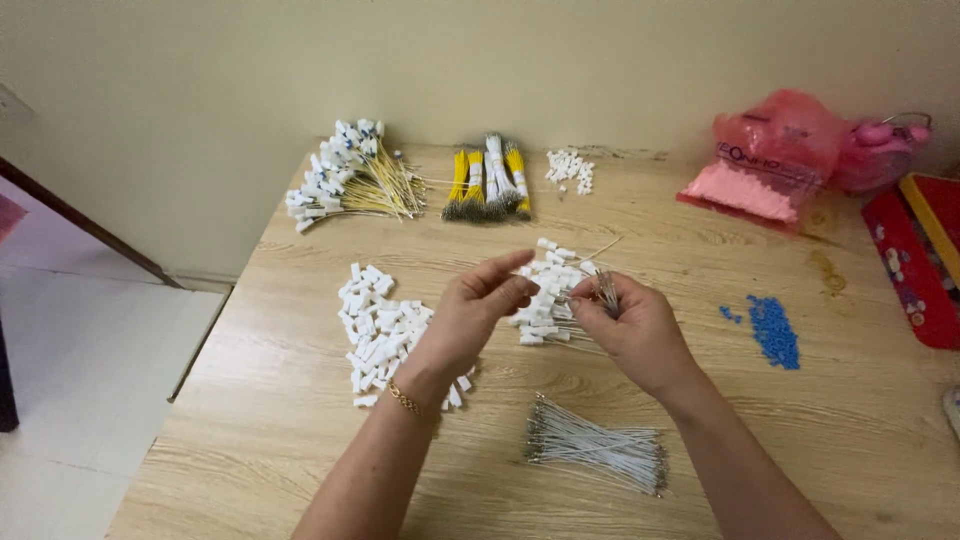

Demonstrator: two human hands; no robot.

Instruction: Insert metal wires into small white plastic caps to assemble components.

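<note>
My left hand [478, 312] hovers over the table's middle with thumb and forefinger pinched on something small that I cannot make out. My right hand [632, 322] holds a small bunch of thin white wires [606, 290] with metal tips. Between and behind the hands lies a pile of white wires fitted with white plastic connectors [548, 290]. A heap of loose white connectors [380, 330] lies to the left of my left hand. A bundle of bare white wires [600, 446] rests near the front, below my right hand.
At the back of the wooden table [280, 400] lie a fan of yellow wires with white connectors [345, 180], yellow and white wire bundles [488, 185], and a few white connectors [570, 170]. Blue pieces [773, 330], pink plastic bags [775, 155] and a red box [920, 255] sit right.
</note>
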